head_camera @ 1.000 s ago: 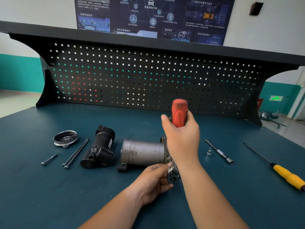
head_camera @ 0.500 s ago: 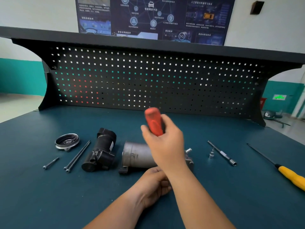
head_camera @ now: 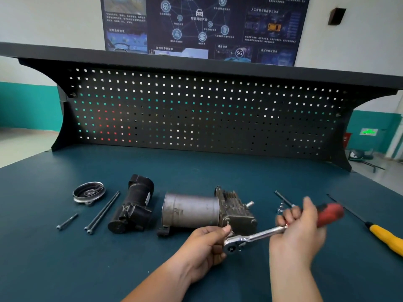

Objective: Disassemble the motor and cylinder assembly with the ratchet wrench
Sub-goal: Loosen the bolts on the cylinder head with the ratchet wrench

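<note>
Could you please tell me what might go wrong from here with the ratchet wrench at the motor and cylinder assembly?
1. The motor and cylinder assembly lies unclamped on the bench; the left hand steadies only the ratchet wrench head, so the assembly may roll and the wrench slip, pinching fingers.
2. The right hand, on the red handle, is close to the small socket and could knock it away.

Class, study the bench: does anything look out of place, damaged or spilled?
Nothing stands out. The cap, bolts and motor lie in a row left of the cylinder; the left hand and right hand hold the ratchet in front of it; the screwdriver lies apart at the right.
</note>
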The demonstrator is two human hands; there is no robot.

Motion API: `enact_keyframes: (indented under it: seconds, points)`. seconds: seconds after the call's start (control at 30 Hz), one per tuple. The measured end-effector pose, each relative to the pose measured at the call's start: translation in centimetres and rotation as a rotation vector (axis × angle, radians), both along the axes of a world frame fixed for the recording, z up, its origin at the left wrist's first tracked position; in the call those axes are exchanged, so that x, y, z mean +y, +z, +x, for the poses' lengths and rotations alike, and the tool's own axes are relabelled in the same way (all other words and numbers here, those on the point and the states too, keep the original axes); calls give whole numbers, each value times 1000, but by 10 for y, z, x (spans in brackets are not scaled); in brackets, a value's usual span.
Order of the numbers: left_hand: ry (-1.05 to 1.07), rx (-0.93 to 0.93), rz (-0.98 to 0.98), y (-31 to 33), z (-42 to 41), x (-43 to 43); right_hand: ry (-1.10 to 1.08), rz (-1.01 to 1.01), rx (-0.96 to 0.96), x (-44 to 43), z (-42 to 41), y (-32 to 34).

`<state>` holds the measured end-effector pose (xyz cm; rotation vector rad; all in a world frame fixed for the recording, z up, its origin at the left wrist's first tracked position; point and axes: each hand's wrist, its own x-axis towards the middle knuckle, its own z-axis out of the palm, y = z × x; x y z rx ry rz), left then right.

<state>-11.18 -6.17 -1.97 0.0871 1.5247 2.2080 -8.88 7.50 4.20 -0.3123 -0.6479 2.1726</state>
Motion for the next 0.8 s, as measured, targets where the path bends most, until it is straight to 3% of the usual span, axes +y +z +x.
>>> enact_keyframes:
  seconds: [0.27,0.4,0.5,0.63,0.8]
  points:
    - [-88,-28,11,0,2,-1,190,750,-6,-36,-17,43]
    - [-90,2,16,-4,0,2,148,1183,16,-64,-15,45]
    - [-81,43,-19,-7,-3,2,149,1377,93,-82,-10,36]
    - [-76,60,-18,-8,-3,2,154,1305,80,-75,-9,36]
    - [-73,66,-9,-2,1,2,178,852,0,-48,-7,37]
